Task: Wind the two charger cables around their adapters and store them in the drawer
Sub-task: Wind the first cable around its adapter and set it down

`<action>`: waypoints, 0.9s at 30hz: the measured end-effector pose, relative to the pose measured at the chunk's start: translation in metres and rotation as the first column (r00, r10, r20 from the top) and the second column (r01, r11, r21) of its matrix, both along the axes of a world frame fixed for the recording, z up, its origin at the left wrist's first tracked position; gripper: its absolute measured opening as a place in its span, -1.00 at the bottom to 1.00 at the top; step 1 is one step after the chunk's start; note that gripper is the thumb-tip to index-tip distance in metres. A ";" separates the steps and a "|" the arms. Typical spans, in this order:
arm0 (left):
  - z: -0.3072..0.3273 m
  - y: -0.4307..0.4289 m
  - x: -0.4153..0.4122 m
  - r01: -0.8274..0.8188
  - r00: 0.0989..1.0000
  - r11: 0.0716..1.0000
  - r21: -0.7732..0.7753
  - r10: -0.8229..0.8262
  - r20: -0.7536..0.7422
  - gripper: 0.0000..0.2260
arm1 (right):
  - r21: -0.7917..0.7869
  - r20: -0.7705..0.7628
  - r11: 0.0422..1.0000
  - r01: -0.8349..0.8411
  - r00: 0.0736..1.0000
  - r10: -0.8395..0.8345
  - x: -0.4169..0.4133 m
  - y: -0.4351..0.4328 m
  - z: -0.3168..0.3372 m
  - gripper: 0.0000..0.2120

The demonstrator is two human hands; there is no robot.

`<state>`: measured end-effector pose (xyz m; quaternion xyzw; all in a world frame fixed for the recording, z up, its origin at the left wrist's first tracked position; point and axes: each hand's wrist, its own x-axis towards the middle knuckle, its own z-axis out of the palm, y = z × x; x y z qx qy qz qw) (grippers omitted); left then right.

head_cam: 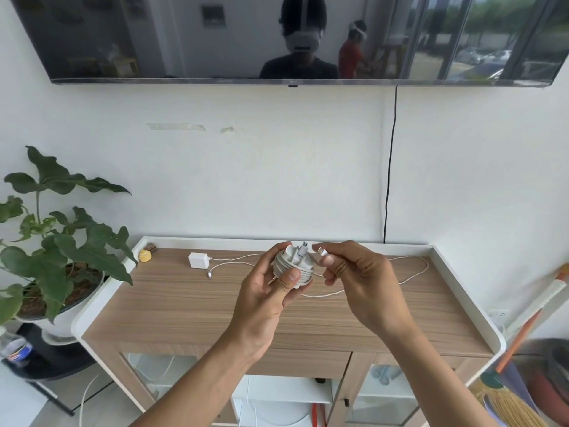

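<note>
A wide dark television (pixel 277 38) hung on the white wall at the top of the view. Under it stood a cabinet with a wooden worktop (pixel 184 306) that had a raised white rim. At the left of the cabinet a green plant (pixel 61 241) grew in a white pot, and some of its leaves reached over the corner of the worktop.

Both hands were held above the middle of the worktop, near each other but not touching. The left hand (pixel 264 294) was curled around the first adapter (pixel 292 257), a white one with its metal prongs pointing up. Its thumb pressed on the white cable (pixel 306 269), which lay in many tight turns around the adapter. The right hand (pixel 360 272) pinched the free end of this cable, the small connector (pixel 321 251), between thumb and forefinger, just beside the prongs.

The second adapter (pixel 197 260) lay on the worktop at the back left, well apart from the hands. Its loose cable (pixel 323 294) was not wound. It lay in a long loop across the worktop to the right side, and its plug end (pixel 209 275) rested near that adapter. A small yellow object (pixel 144 255) sat in the back left corner. The front panel (pixel 295 363) under the worktop looked closed, but I could not tell if it was the drawer.
</note>
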<state>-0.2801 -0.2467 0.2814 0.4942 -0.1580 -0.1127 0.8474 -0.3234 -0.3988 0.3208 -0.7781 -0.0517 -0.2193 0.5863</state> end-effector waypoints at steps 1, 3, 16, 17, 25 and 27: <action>0.000 0.000 0.000 -0.001 1.000 1.000 0.005 0.001 0.003 -0.57 | 0.021 -0.014 1.000 0.000 1.000 0.000 0.001 0.000 0.002 -0.80; 0.000 0.001 0.000 -0.006 1.000 1.000 0.014 0.005 0.001 -0.56 | 0.090 -0.036 0.996 -0.006 0.999 0.009 0.002 0.000 0.004 -0.84; 0.011 0.001 0.000 0.023 1.000 0.999 -0.035 -0.023 -0.006 -0.59 | 0.514 0.055 0.856 -0.053 0.998 0.029 0.011 0.003 0.002 -0.95; 0.012 0.001 0.000 0.040 0.999 0.998 -0.049 -0.041 -0.011 -0.59 | 0.622 0.082 0.774 -0.121 0.993 0.089 0.014 0.004 0.002 -0.92; 0.018 -0.001 0.006 0.159 0.981 0.967 -0.199 -0.178 -0.079 -0.43 | 0.608 0.088 0.786 -0.112 0.993 0.074 0.020 -0.008 0.001 -0.83; 0.020 -0.003 0.007 0.149 0.983 0.969 -0.196 -0.166 -0.074 -0.46 | 0.517 0.081 0.851 -0.086 0.995 0.051 0.014 -0.004 -0.003 -0.90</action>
